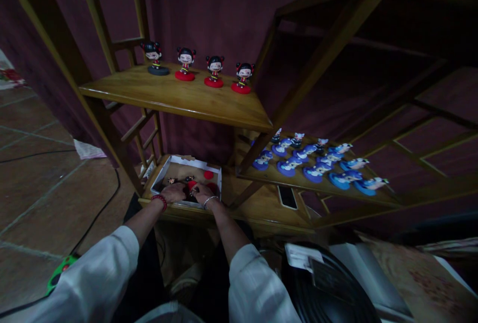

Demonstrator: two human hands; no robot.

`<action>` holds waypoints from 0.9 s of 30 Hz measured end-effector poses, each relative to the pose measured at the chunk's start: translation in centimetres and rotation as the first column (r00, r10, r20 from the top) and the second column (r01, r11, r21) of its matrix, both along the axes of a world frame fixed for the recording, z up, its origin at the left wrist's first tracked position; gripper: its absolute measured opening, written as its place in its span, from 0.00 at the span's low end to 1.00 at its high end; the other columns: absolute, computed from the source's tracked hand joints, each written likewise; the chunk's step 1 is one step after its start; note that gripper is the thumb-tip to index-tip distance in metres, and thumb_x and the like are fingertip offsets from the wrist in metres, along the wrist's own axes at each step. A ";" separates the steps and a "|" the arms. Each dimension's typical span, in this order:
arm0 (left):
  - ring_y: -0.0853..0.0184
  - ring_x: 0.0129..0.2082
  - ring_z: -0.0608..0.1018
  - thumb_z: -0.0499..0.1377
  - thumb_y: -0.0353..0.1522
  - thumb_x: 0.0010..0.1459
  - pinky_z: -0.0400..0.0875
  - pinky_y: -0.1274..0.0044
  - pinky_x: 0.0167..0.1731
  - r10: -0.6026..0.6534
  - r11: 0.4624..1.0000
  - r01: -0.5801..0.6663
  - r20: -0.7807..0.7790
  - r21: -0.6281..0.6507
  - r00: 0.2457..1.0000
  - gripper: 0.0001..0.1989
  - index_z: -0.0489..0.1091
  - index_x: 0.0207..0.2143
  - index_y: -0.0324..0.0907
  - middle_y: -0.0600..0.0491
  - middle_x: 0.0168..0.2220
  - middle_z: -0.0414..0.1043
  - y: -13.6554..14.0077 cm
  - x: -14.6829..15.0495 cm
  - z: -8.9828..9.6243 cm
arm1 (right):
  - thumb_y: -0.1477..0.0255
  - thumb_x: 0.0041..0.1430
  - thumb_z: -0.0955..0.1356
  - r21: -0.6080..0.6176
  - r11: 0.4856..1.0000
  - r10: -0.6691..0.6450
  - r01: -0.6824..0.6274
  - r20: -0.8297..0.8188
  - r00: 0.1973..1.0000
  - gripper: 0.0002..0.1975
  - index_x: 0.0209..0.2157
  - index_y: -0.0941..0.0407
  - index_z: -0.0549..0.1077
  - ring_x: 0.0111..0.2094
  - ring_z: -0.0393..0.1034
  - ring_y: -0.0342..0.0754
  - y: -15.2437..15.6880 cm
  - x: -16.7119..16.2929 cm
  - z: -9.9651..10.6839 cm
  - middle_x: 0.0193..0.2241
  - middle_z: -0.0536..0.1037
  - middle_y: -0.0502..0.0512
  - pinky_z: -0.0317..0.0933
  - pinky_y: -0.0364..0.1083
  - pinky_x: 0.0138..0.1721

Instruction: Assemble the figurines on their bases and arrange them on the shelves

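On the low shelf stands a shallow white cardboard box (219, 176) with a brown inside, and both my hands reach into it. My left hand (174, 192), with a red bead bracelet at the wrist, is near the front left of the box; its fingertips are lost in shadow. My right hand (202, 193), with a pale bracelet, has its fingers closed round a small dark-haired figurine (194, 191). A red round base (191, 184) lies by its fingertips. Behind the hands lie another small figurine (189, 178) and a loose red disc (208, 174).
Several black-haired figurines (215, 69) stand on the wooden shelf (179, 96) above. To the right, a lower shelf bears several blue and purple figurines (317, 168). A phone (287, 197) lies below them. Wooden posts (298, 69) frame the shelves.
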State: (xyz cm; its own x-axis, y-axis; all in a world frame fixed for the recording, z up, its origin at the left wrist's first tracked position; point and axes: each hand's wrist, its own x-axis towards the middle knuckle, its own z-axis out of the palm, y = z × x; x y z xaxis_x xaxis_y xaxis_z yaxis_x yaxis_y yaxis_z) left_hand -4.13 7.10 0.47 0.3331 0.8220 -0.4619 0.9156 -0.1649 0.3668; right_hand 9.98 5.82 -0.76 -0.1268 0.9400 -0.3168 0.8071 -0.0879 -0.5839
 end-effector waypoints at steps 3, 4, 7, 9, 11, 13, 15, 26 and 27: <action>0.60 0.42 0.72 0.51 0.31 0.46 0.65 0.76 0.38 -0.010 0.999 0.010 -0.005 0.032 1.000 0.18 0.68 0.40 0.38 0.44 0.43 0.70 -0.2 0.2 0.4 | 0.74 0.50 0.64 -0.015 1.000 -0.008 0.008 0.003 1.000 0.07 0.33 0.55 0.69 0.37 0.67 0.43 -0.1 -0.1 0.1 0.34 0.74 0.51 0.57 0.39 0.36; 0.61 0.43 0.72 0.50 0.30 0.46 0.64 0.76 0.39 -0.014 0.999 0.014 -0.005 0.045 1.000 0.17 0.68 0.40 0.38 0.44 0.43 0.70 -0.2 0.2 0.5 | 0.74 0.50 0.64 -0.015 1.000 -0.008 0.008 0.003 1.000 0.07 0.34 0.54 0.69 0.37 0.67 0.43 -0.1 -0.1 0.2 0.34 0.74 0.51 0.57 0.39 0.36; 0.60 0.44 0.71 0.50 0.29 0.47 0.64 0.75 0.40 -0.025 0.997 0.025 -0.007 0.078 1.000 0.17 0.68 0.41 0.38 0.44 0.44 0.69 -0.2 0.2 0.4 | 0.75 0.51 0.64 -0.011 1.000 0.006 -0.006 -0.012 1.000 0.07 0.34 0.55 0.69 0.37 0.67 0.43 -0.1 -0.2 0.3 0.35 0.74 0.51 0.57 0.39 0.36; 0.60 0.45 0.70 0.50 0.30 0.48 0.63 0.73 0.42 -0.021 0.995 0.021 -0.005 0.094 1.000 0.17 0.67 0.42 0.38 0.43 0.45 0.68 -0.1 0.2 0.2 | 0.75 0.51 0.63 -0.009 1.000 0.010 -0.010 -0.021 1.000 0.07 0.34 0.56 0.69 0.37 0.67 0.43 -0.1 -0.2 0.4 0.35 0.74 0.52 0.57 0.39 0.36; 0.60 0.45 0.70 0.49 0.31 0.50 0.63 0.73 0.42 -0.008 0.993 0.007 0.007 0.117 1.000 0.18 0.66 0.44 0.39 0.44 0.46 0.68 0.1 0.2 -0.3 | 0.75 0.51 0.63 -0.008 1.000 0.008 -0.008 -0.025 1.000 0.08 0.34 0.56 0.69 0.37 0.67 0.44 -0.2 -0.2 0.5 0.35 0.74 0.53 0.57 0.39 0.36; 0.61 0.45 0.70 0.48 0.32 0.52 0.63 0.73 0.42 0.004 0.991 -0.007 0.020 0.135 1.000 0.17 0.66 0.43 0.41 0.45 0.44 0.69 0.3 0.1 -0.7 | 0.75 0.51 0.63 -0.008 1.000 0.006 -0.006 -0.031 0.999 0.08 0.34 0.56 0.69 0.37 0.67 0.43 -0.2 -0.2 0.5 0.34 0.74 0.52 0.57 0.39 0.36; 0.61 0.43 0.71 0.48 0.33 0.52 0.64 0.72 0.41 0.003 0.989 -0.006 0.023 0.146 1.000 0.16 0.68 0.41 0.41 0.45 0.42 0.70 0.5 0.1 -1.1 | 0.75 0.51 0.63 -0.007 1.000 0.004 -0.004 -0.040 0.999 0.07 0.34 0.55 0.69 0.36 0.67 0.43 -0.1 -0.2 0.5 0.34 0.74 0.52 0.57 0.39 0.36; 0.62 0.41 0.72 0.50 0.34 0.51 0.63 0.74 0.42 0.044 0.947 -0.065 0.073 0.315 0.996 0.16 0.68 0.42 0.45 0.48 0.41 0.71 0.2 0.0 -1.1 | 0.78 0.52 0.61 0.097 0.992 -0.081 0.085 -0.036 0.996 0.08 0.33 0.56 0.68 0.36 0.67 0.43 0.1 0.1 -0.4 0.33 0.74 0.54 0.57 0.39 0.36; 0.62 0.41 0.73 0.50 0.35 0.51 0.63 0.74 0.42 0.054 0.945 -0.074 0.073 0.317 0.996 0.16 0.68 0.41 0.44 0.48 0.41 0.71 0.2 0.0 -1.0 | 0.78 0.52 0.61 0.097 0.992 -0.082 0.084 -0.031 0.996 0.08 0.33 0.56 0.69 0.36 0.67 0.43 0.1 0.1 -0.4 0.33 0.74 0.54 0.57 0.39 0.36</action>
State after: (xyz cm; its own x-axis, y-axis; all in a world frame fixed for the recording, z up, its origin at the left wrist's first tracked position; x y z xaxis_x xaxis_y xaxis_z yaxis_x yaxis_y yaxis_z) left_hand -4.16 7.30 -0.58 0.2945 0.9435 -0.1517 0.9051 -0.2244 0.3612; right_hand 10.06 5.92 -1.21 -0.0543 0.9740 -0.2197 0.7831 -0.0950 -0.6146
